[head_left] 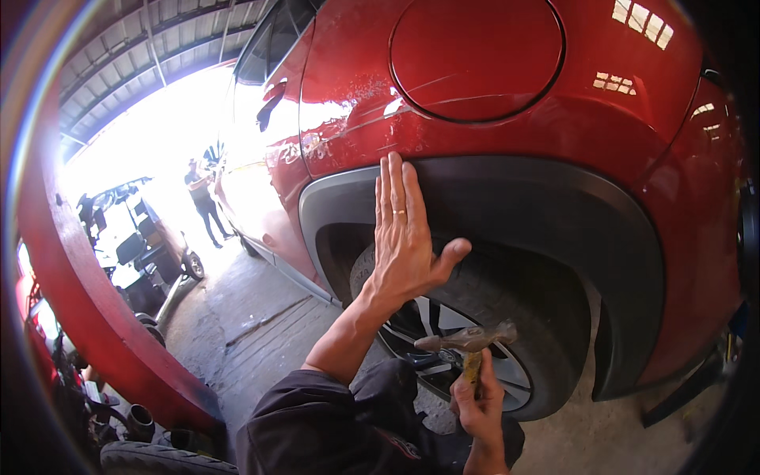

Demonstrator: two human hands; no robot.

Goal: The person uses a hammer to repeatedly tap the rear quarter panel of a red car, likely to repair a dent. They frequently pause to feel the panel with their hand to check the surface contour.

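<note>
My left hand [402, 229] is open, its back toward me and a ring on one finger. Its straight fingers lie against or just over the black wheel-arch trim [546, 194]; firm contact cannot be made out. The fingertips reach the lower edge of the red car body panel [507, 138], which shows scuffs and patchy marks. Lower down, my right hand [480, 400] grips the yellowish handle of a hammer [469, 340]. The worn metal head points sideways in front of the wheel [546, 348]. A round fuel flap [479, 55] sits above the arch.
A curved-looking red post or beam [95, 293] borders the left side. Beneath it lie a tire [158, 459] and assorted parts. Farther off, a person [204, 198] stands beside the car, near a small vehicle [142, 245]. A dark stand-like leg [685, 388] rests at right.
</note>
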